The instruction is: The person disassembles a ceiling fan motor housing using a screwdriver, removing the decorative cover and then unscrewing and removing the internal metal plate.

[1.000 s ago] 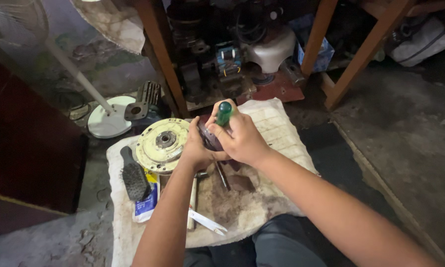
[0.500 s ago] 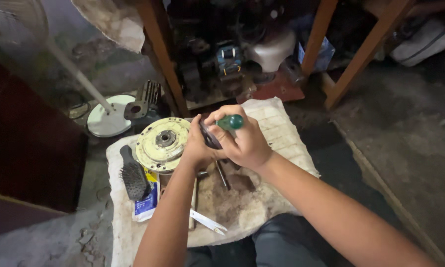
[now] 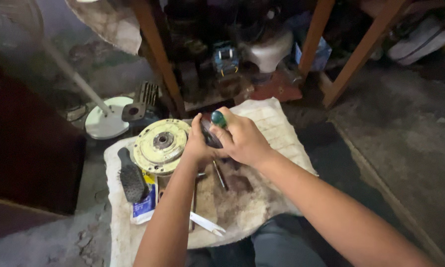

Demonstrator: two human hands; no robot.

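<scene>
My right hand [image 3: 243, 140] grips a screwdriver with a green handle [image 3: 218, 118], its tip hidden between my hands. My left hand [image 3: 198, 146] holds a small dark metal part [image 3: 210, 136] against the right hand. Both hands hover over a stained white cloth [image 3: 274, 128] on the floor. Just left of my left hand lies a round pale-yellow metal disc [image 3: 160, 145] with a dark hub. A thin metal rod [image 3: 219, 174] lies on the cloth under my hands.
A black brush [image 3: 132, 179] and a blue-and-white packet [image 3: 146, 205] lie at the cloth's left. A white plastic strip [image 3: 206, 223] lies near the front. A fan base [image 3: 107, 123] and pole stand at the left; wooden bench legs [image 3: 155, 49] and clutter fill the back.
The green screwdriver handle has swung from pointing right back to more upright as my right hand turned. My left hand has stayed on the dark part.
</scene>
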